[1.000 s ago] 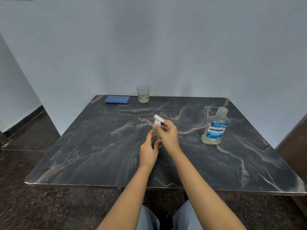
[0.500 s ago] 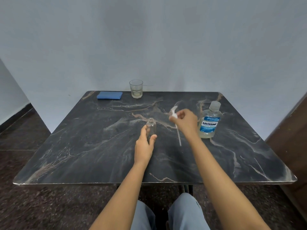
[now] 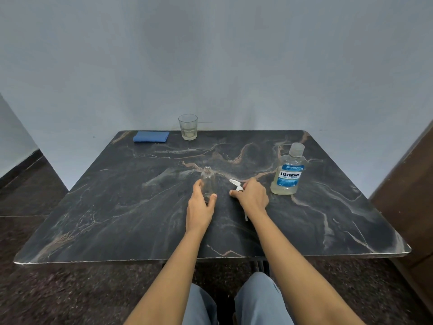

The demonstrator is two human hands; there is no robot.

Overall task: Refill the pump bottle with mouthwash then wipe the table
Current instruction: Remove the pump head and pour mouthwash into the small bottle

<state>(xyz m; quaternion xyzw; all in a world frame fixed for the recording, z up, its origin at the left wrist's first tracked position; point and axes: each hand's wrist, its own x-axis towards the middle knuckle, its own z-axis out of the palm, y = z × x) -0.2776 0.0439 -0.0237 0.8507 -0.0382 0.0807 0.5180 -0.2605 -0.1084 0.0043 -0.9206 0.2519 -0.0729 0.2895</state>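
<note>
A small clear pump bottle (image 3: 207,182) stands upright and uncapped in the middle of the dark marble table (image 3: 117,207). My left hand (image 3: 201,206) grips its lower part. Just to its right, my right hand (image 3: 253,195) holds the white pump head (image 3: 236,185) low at the table surface, with the dip tube (image 3: 246,216) poking out under my wrist. The Listerine mouthwash bottle (image 3: 288,171), cap on and partly full of pale liquid, stands to the right of my right hand. A folded blue cloth (image 3: 151,136) lies at the far left edge.
A drinking glass (image 3: 188,126) with a little pale liquid stands at the far edge by the wall. A brown wooden panel (image 3: 412,184) rises beside the table's right side. My knees show below the near edge.
My right hand lifted the pump head out of the bottle, swung it right, then lowered it to the table. My left hand stayed on the bottle.
</note>
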